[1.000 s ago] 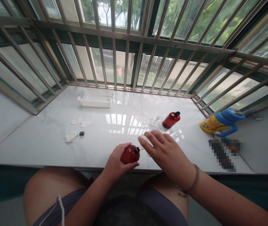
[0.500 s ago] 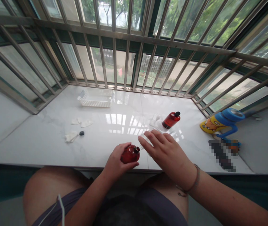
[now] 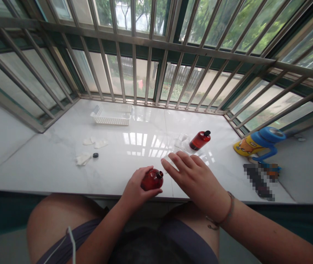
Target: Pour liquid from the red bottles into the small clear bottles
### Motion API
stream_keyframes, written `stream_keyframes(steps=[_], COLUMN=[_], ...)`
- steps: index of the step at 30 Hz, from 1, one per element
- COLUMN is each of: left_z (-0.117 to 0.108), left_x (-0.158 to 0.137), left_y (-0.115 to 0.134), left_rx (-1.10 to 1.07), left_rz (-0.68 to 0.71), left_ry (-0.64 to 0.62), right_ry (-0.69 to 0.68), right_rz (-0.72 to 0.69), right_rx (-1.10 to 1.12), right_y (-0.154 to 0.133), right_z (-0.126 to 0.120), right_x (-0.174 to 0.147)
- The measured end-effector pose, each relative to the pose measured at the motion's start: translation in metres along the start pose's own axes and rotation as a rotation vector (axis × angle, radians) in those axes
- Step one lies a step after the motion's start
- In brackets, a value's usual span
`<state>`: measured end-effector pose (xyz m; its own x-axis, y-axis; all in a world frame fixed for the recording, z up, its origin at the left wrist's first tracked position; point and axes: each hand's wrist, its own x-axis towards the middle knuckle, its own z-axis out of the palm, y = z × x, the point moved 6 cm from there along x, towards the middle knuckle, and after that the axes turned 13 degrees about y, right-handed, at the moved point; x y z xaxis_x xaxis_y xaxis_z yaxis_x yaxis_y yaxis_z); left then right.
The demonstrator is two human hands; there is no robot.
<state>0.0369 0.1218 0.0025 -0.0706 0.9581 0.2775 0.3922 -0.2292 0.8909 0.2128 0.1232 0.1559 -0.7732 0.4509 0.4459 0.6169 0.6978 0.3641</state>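
Note:
My left hand (image 3: 137, 185) is wrapped round a dark red, see-through bottle (image 3: 150, 180) near the front edge of the counter. This bottle leans to the right, and its black neck shows an uncapped mouth. Just right of the mouth, my right hand (image 3: 188, 174) is curled from above over a clear, see-through thing (image 3: 169, 160). Fingers hide most of that thing, so its kind does not show; its low end lies close to the bottle's mouth. A second red bottle (image 3: 199, 140) with a black top lies tilted beyond my right hand.
Clear crumpled plastic (image 3: 183, 140) lies beside the second bottle. To the left are a small black cap (image 3: 95, 155) and white crumpled pieces (image 3: 83, 159). A white perforated basket (image 3: 111, 121) sits near the barred window. At right are a blue-and-yellow flask (image 3: 251, 143) and a blurred dark item (image 3: 258, 181).

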Motion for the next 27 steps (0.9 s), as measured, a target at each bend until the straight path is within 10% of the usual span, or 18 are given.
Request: stream_keyframes(steps=[27], left_z=[-0.0011], left_x=[0.0013], left_y=[0.0033], left_rx=[-0.005], left_rz=[0.005], left_ry=[0.013], right_ry=[0.009], right_rz=[-0.054], right_rx=[0.006], right_y=[-0.0018], right_z=[-0.0031], right_x=[0.0041])
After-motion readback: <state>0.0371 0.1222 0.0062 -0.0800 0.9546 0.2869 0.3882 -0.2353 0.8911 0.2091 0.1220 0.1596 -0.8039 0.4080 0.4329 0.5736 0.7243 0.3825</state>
